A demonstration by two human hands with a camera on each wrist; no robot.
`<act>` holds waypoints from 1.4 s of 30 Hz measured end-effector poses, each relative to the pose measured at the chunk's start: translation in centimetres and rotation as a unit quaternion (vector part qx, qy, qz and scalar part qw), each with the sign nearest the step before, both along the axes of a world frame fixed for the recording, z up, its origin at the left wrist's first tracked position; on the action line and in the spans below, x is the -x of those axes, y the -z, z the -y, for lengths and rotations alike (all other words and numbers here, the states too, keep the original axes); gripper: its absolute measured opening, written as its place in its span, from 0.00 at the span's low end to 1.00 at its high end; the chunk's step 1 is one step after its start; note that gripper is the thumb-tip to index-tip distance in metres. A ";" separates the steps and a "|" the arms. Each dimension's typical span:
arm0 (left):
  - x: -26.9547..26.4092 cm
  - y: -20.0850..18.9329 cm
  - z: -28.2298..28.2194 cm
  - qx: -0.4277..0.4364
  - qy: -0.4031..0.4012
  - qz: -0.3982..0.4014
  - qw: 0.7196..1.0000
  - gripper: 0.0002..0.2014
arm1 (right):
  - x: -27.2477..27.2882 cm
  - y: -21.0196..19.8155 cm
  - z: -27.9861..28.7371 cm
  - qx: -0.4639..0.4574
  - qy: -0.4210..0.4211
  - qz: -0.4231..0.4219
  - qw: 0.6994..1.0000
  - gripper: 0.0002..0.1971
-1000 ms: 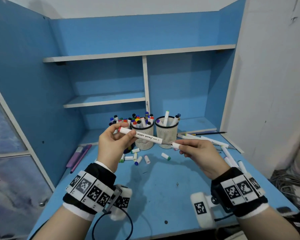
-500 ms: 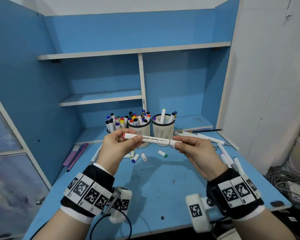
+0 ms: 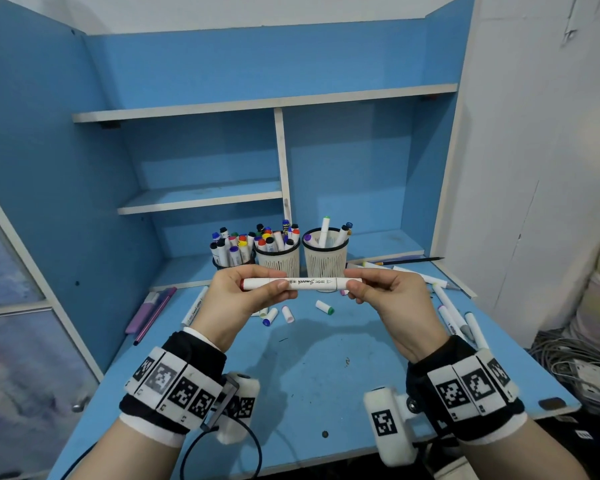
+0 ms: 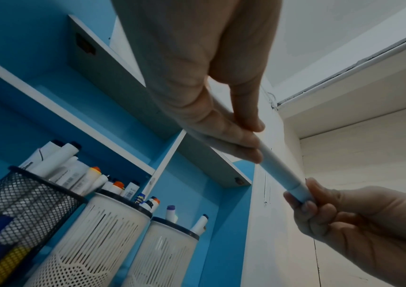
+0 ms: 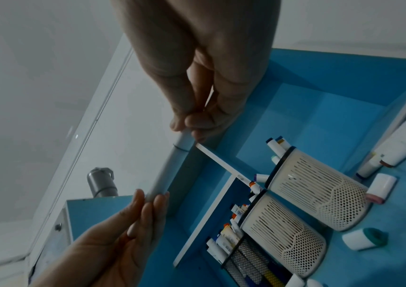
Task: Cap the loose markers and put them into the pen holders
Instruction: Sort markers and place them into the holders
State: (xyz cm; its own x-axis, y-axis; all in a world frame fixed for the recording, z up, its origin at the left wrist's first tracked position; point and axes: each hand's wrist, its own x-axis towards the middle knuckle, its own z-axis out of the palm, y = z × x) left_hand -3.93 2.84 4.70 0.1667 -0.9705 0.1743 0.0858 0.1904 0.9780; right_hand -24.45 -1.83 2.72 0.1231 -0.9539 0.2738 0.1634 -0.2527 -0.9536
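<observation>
With both hands' fingers clamped on the white marker [image 3: 300, 283] mid-frame, left hand [image 3: 238, 296] and right hand [image 3: 392, 299], capping looks finished; next, drop it into the right white pen holder [image 3: 326, 263].

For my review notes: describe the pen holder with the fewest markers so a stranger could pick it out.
Look at the back of the blue desk, below the shelves, where three holders stand in a row. It is the white slotted holder at the right end. Only a few markers poke out; its white neighbour and the black mesh one are packed.
</observation>
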 end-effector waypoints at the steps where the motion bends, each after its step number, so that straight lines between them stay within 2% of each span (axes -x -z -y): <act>1: 0.0 0.1 0.1 -0.002 0.000 -0.005 1.000 0.05 | 0.0 0.1 0.0 -0.001 0.005 -0.008 1.000 0.08; 5: -0.5 -0.1 0.0 0.002 0.005 0.024 1.000 0.06 | 0.0 0.1 -0.2 -0.004 -0.018 -0.043 0.999 0.09; 8: -0.7 -1.1 -0.1 0.060 -0.034 0.062 0.996 0.13 | -0.2 -0.2 -0.1 0.017 -0.038 -0.122 0.992 0.09; 11: -0.3 -2.3 0.4 0.146 -0.113 0.053 0.981 0.16 | -1.1 -0.6 -0.1 0.114 0.006 -0.250 0.962 0.09; 12: 0.1 -2.7 0.5 0.164 -0.121 0.062 0.977 0.16 | -1.5 -0.8 -0.3 0.148 0.011 -0.268 0.952 0.09; 16: 1.3 -4.0 0.8 0.186 -0.093 0.170 0.963 0.18 | -3.5 -2.2 -0.9 0.221 0.008 -0.246 0.944 0.10; 19: 0.4 -4.7 1.3 0.177 -0.095 0.253 0.946 0.20 | -4.3 -2.7 -0.2 0.252 0.028 -0.272 0.928 0.09; 23: -3.3 -4.2 2.7 0.102 -0.110 0.317 0.936 0.18 | -4.0 -2.6 1.5 0.250 0.068 -0.307 0.916 0.10; 26: -7.0 -2.0 4.4 -0.005 -0.126 0.440 0.889 0.13 | -3.5 -2.8 2.8 0.222 0.091 -0.283 0.929 0.12; 28: -9.5 -0.2 5.7 -0.082 -0.124 0.482 0.863 0.13 | -3.4 -3.2 3.5 0.212 0.099 -0.264 0.936 0.16; 31: -12.6 2.4 7.0 -0.190 -0.118 0.529 0.818 0.15 | -3.3 -4.0 4.8 0.200 0.109 -0.227 0.947 0.31; 34: -14.2 4.2 7.7 -0.263 -0.127 0.561 0.774 0.20 | -3.1 -4.7 6.0 0.213 0.122 -0.158 0.956 0.48; 36: -14.6 5.1 7.9 -0.301 -0.134 0.567 0.755 0.22 | -3.0 -5.1 6.7 0.226 0.133 -0.146 0.954 0.53; 39: -15.3 5.9 8.0 -0.332 -0.134 0.566 0.742 0.25 | -3.0 -5.7 7.5 0.246 0.139 -0.166 0.945 0.52; 42: -16.4 6.6 8.2 -0.325 -0.139 0.549 0.757 0.25 | -2.8 -6.0 8.3 0.256 0.143 -0.169 0.941 0.49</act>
State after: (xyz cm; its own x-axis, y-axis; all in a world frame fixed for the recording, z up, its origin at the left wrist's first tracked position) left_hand 12.43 -5.41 -1.90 0.4809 -0.8648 -0.1442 -0.8022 -0.5004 0.3258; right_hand -21.67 -10.16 8.74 0.0445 -0.7145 0.6982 -0.2714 -0.6813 -0.6798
